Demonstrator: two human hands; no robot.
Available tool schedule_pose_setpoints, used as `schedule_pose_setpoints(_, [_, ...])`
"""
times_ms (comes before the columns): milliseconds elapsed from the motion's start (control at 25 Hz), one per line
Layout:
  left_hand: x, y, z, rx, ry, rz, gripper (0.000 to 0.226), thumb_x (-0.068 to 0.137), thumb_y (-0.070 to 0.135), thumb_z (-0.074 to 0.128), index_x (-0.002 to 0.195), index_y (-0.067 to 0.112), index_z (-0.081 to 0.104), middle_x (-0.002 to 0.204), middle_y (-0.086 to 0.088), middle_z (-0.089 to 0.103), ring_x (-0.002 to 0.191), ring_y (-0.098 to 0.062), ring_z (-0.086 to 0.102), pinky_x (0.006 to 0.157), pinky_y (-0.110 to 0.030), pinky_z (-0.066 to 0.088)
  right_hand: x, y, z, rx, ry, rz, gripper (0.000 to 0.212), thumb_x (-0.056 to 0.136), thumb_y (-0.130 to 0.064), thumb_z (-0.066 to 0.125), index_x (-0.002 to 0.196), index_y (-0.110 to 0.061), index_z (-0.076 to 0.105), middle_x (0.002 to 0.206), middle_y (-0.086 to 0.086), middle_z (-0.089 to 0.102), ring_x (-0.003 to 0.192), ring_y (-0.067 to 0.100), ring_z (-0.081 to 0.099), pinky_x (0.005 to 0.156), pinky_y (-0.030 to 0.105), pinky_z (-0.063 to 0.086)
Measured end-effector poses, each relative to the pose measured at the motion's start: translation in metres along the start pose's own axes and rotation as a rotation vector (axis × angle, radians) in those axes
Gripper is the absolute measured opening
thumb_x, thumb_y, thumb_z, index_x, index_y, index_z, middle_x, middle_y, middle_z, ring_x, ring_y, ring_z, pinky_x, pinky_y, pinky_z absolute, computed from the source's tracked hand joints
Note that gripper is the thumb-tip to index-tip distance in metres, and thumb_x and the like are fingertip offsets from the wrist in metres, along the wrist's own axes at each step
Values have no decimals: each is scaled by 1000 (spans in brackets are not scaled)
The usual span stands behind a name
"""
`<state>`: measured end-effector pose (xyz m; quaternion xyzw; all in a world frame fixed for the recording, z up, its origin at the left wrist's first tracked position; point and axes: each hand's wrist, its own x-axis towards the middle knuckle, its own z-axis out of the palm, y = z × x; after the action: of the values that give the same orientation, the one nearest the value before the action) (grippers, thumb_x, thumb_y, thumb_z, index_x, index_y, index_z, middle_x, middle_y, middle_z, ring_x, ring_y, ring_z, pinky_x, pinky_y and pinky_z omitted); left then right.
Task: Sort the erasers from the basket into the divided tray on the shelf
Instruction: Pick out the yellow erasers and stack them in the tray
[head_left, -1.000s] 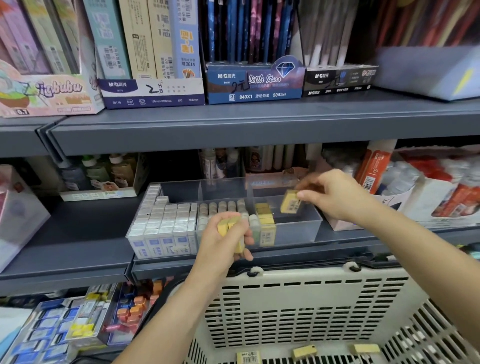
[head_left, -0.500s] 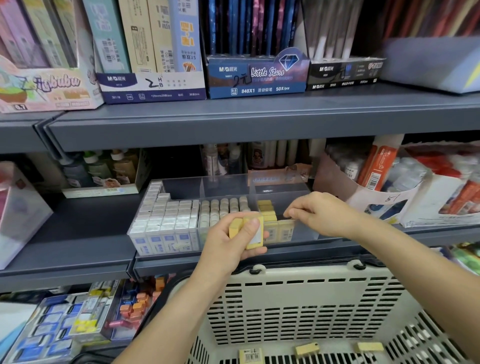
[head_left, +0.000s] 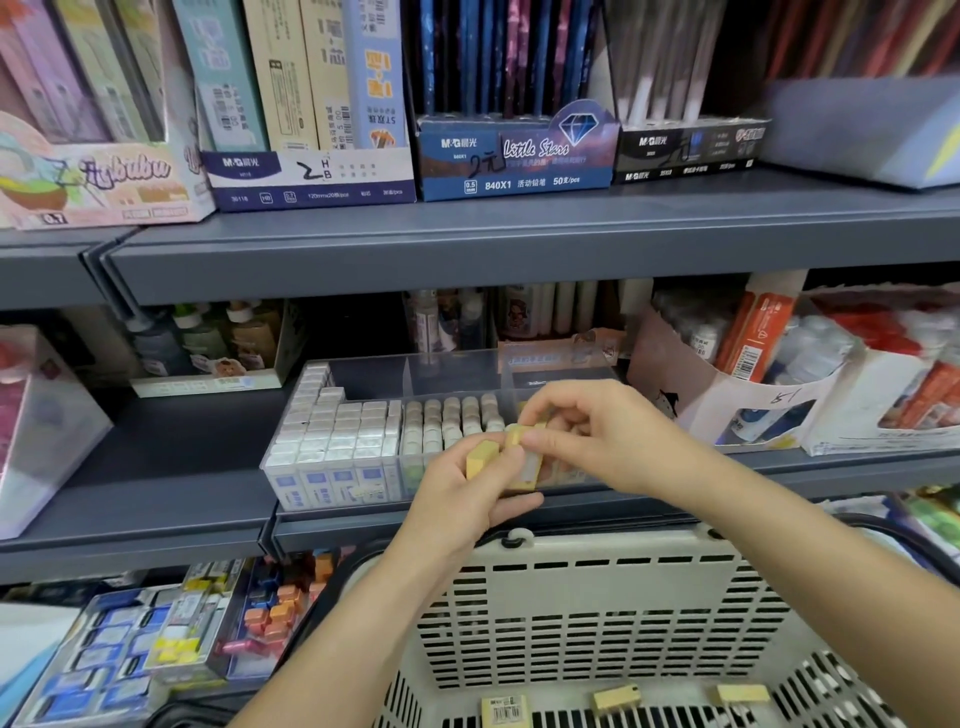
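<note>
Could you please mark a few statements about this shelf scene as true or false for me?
1. The left hand holds yellow erasers. True.
2. The basket holds nothing. False: three loose erasers lie on its floor.
3. The divided tray has white erasers in its left compartment. True.
4. The right hand reaches down into the basket. False: it is up in front of the tray, pinching one of the yellow erasers that the left hand holds.
</note>
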<state>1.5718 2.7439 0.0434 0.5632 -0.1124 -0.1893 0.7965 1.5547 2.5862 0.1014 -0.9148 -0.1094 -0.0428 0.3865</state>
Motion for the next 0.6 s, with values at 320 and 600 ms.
schedule_pose_setpoints(320, [-1,-2,-1,116,-41,56,29,85,6,63,113,10,58,80,-4,66,68,-12,64,45,-20,45,-8,13,-13,428,-44,169,18,89,-10,56,105,-9,65,81,2,74,76,12,71,65,20,56])
schedule_pose_setpoints(600, [3,-3,-3,110,43,89,39,74,20,67,109,20,49,70,-3,61,51,-12,52,38,-19,35,4,3,-39,109,121,167,11,86,-9,62,95,-14,67,79,-8,72,72,6,70,67,24,55])
